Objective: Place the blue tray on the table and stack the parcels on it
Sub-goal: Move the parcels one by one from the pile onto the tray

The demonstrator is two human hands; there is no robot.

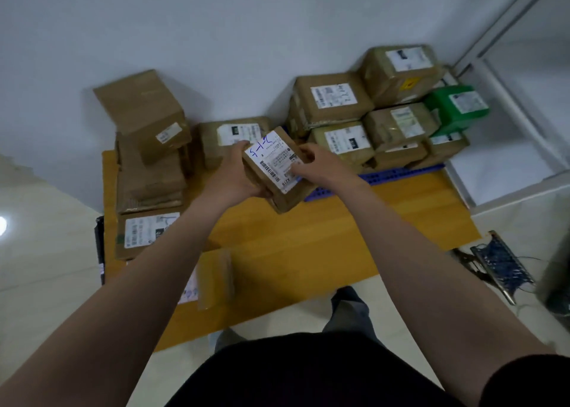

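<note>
Left hand and right hand hold a labelled parcel above the table.

Top: we wear a plain black top, its rounded bulk filling the frame at 6 o'clock.
Right sleeve: a short black sleeve at 5 o'clock, with a curved hem; our arm is bare beyond it.
Left arm: our left arm is bare along all we can see, from the 8 o'clock edge inward.
Trousers: grey creased trousers just past the top, one leg toward 5 o'clock of centre, a blurred patch toward 7 o'clock.
Hands: our left hand and right hand are bare; the fingers are too blurred for finer detail.
</note>
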